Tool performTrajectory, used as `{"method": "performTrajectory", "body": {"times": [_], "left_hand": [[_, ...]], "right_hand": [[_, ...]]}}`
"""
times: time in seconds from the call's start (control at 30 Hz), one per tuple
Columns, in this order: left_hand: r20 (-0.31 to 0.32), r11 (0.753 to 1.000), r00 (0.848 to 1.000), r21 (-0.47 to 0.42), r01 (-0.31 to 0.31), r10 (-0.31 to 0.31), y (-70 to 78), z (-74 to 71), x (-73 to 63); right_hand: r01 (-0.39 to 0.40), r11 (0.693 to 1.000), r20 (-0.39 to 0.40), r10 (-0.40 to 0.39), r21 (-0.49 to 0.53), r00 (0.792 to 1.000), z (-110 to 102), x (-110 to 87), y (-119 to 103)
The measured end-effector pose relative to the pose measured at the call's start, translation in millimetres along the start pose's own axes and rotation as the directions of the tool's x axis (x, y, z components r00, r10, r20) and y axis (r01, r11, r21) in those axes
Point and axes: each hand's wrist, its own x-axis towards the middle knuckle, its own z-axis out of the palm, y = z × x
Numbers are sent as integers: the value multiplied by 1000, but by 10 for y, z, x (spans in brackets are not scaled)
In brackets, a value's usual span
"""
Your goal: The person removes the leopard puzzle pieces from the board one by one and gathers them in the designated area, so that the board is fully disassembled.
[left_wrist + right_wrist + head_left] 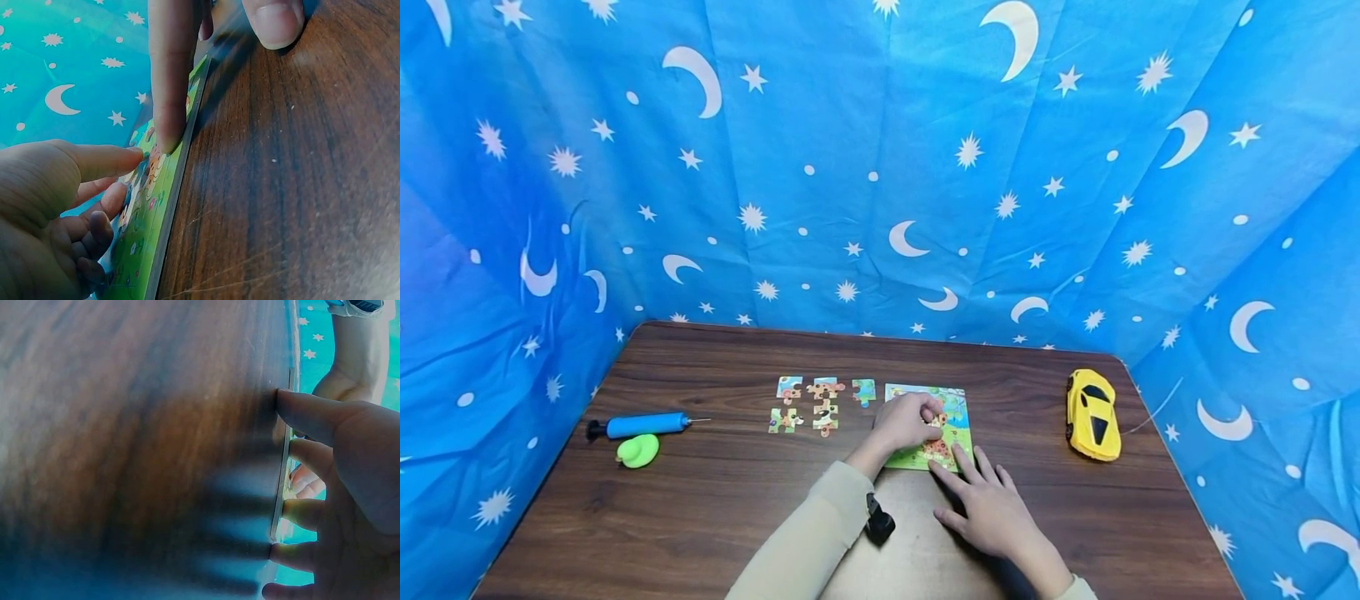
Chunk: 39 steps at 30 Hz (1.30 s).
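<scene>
A picture puzzle board (958,408) with a green border lies flat on the wooden table. Over its middle is my left hand (904,421), thumb and curled fingers close to the picture. Seen from the left wrist, the left thumb (128,160) reaches the board's surface; whether a piece sits between the fingertips cannot be told. My right hand (992,508) lies spread at the board's near right corner. One straight right finger (169,125) presses on the board near its edge, while the right thumb rests on the table.
Several loose jigsaw pieces (825,389) lie left of the board. Further left are a blue hand pump (647,425) with a needle and a green toy duck (638,451). A yellow toy car (1092,417) stands on the right. Behind the table (730,500) hangs a blue curtain (820,133).
</scene>
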Motion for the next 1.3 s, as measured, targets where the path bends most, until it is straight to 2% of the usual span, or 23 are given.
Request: {"method": "performTrajectory", "body": {"times": [0.2, 0.6, 0.97, 1.3], "left_hand": [[1, 999, 1000, -38, -3, 3, -10, 8, -12], [-30, 992, 998, -114, -51, 48, -33, -6, -30], [-63, 989, 997, -143, 26, -35, -3, 7, -43], [-114, 973, 991, -228, 40, -68, 21, -22, -47]], "right_hand": [[3, 1000, 14, -3, 3, 1000, 10, 7, 12], [-6, 1000, 32, 6, 7, 999, 2, 8, 15], [-1, 1000, 29, 1, 3, 1000, 5, 9, 10], [-7, 1000, 34, 7, 0, 999, 13, 17, 17]]}}
